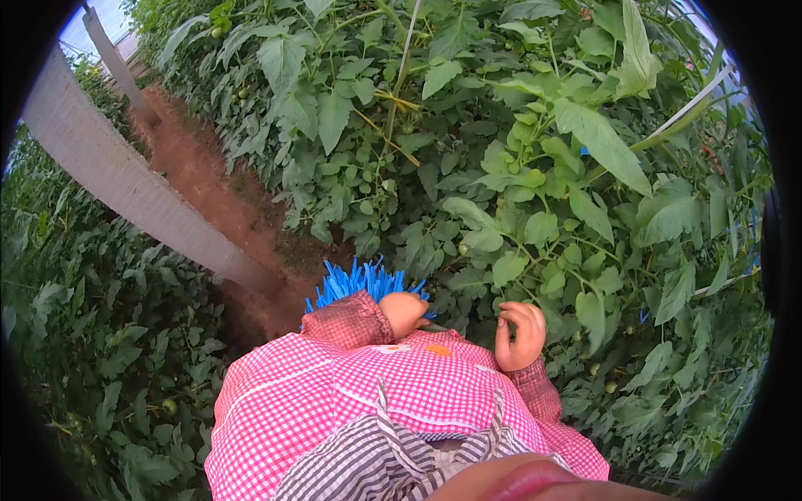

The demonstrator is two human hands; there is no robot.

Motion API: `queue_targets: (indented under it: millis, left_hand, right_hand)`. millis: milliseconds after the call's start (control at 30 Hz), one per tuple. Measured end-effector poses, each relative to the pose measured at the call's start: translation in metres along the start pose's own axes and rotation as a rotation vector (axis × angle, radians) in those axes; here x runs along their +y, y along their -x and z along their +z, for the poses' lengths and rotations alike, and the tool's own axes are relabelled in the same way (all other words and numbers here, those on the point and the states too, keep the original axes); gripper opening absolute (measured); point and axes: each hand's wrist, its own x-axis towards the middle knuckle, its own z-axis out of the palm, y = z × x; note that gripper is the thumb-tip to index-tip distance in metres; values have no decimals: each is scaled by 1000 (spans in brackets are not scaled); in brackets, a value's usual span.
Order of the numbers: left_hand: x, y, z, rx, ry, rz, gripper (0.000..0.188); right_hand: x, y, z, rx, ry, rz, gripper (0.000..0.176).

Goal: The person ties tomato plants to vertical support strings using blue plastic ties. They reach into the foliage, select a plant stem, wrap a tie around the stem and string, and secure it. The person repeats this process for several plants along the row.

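In front of my waist, my left hand [404,312] is bent inward against a bundle of blue plastic strips [360,280]. The strips fan out beyond the wrist and past the fingertips. Most of the left fingers are hidden, so I cannot tell whether they grip any strips. To the right, my right hand [521,335] is raised beside the tomato plants [545,232], with its fingers curled and a gap between them and the thumb. Nothing shows in that gap. Both sleeves are red checked cloth, over a pink gingham smock [282,401].
A concrete post [150,181] slants at the left, and a second post [116,66] stands farther off. Between the plant rows runs a bare soil path [194,169]. Support strings [404,69] rise among the stems. Green tomatoes [169,406] hang in the foliage.
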Motion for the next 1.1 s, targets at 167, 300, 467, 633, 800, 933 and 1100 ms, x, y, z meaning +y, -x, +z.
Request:
queue_targets:
  millis: [167,300,467,633,800,933,1100]
  left_hand:
    - [-6,76,54,-15,73,-347,25]
    - [5,111,67,-13,-54,-502,20]
    - [16,130,60,88,29,-538,21]
    - [-2,120,40,62,24,-474,24]
    - [-55,91,1,-277,-143,-339,22]
    - [-111,76,-39,-217,-205,-192,21]
    - [-176,69,-78,-299,-237,-149,20]
  right_hand:
    - [-23,36,36,-532,-309,168,15]
    - [-39,46,55,-678,-346,-19,15]
    - [-55,48,70,-764,-398,-84,16]
    - [-59,43,90,-722,-442,34,15]
    - [-60,13,123,-686,-411,168,20]
    - [-71,-30,157,-577,-421,251,20]
    - [-76,-79,202,-431,-393,436,16]
